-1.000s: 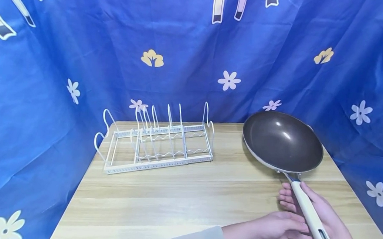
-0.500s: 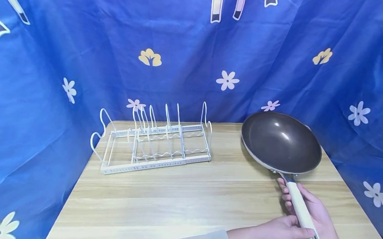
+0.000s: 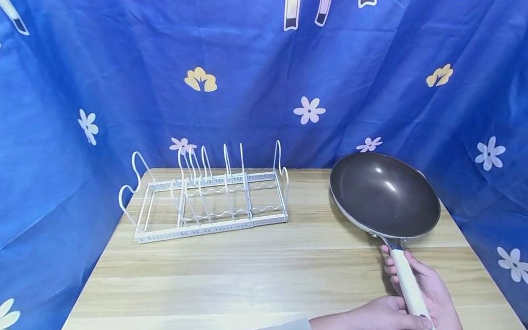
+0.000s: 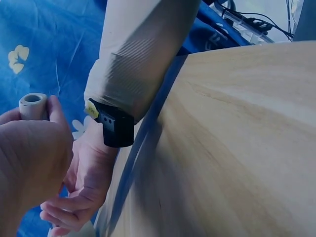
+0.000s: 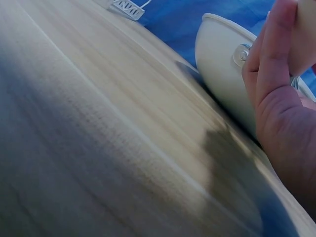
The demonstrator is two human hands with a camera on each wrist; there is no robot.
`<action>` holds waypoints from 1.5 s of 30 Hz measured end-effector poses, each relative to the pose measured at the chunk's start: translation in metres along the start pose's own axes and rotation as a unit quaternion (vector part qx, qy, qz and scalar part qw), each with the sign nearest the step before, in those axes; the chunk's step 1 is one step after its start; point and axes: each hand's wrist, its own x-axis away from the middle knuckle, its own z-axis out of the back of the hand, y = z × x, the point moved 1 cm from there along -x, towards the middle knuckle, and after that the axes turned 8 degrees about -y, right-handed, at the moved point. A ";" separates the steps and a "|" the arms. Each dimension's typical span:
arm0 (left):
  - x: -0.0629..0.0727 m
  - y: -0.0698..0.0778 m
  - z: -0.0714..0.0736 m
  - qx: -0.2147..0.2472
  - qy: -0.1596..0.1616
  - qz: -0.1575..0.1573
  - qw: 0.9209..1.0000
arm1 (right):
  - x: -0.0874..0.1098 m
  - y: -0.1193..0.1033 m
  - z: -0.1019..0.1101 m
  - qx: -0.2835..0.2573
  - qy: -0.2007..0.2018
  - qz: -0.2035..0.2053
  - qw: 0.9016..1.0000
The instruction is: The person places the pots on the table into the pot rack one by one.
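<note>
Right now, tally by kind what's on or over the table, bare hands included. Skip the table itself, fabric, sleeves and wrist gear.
Pan: 1
White wire rack: 1
Hands: 2, the left hand and the right hand
Total: 4

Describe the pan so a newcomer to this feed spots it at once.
Find the wooden table before the blue curtain. Toward its far right is a round pan, its white handle gripped at the near end by the left hand. The pan's dark inside sets it apart from the white wire rack.
</note>
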 end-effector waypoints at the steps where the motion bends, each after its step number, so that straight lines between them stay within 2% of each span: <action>1: 0.000 0.000 0.000 -0.005 0.003 0.000 1.000 | 0.000 0.000 0.000 -0.003 -0.001 0.001 1.000; 8: 0.004 0.000 0.002 -0.016 -0.006 0.018 1.000 | -0.001 0.003 0.003 -0.018 -0.013 0.000 1.000; 16: 0.010 0.004 0.003 -0.019 -0.063 0.008 0.998 | -0.005 0.008 0.002 -0.001 -0.023 0.016 1.000; 25: 0.022 0.013 0.014 -0.036 -0.109 0.011 0.993 | -0.014 0.015 0.001 -0.002 -0.014 0.032 0.999; 35: 0.035 0.017 0.023 -0.038 -0.132 0.034 0.990 | -0.027 0.025 -0.003 0.018 -0.018 0.050 0.998; 45: 0.051 0.018 0.031 -0.058 -0.160 0.033 0.985 | -0.038 0.035 -0.009 0.047 -0.019 0.075 0.996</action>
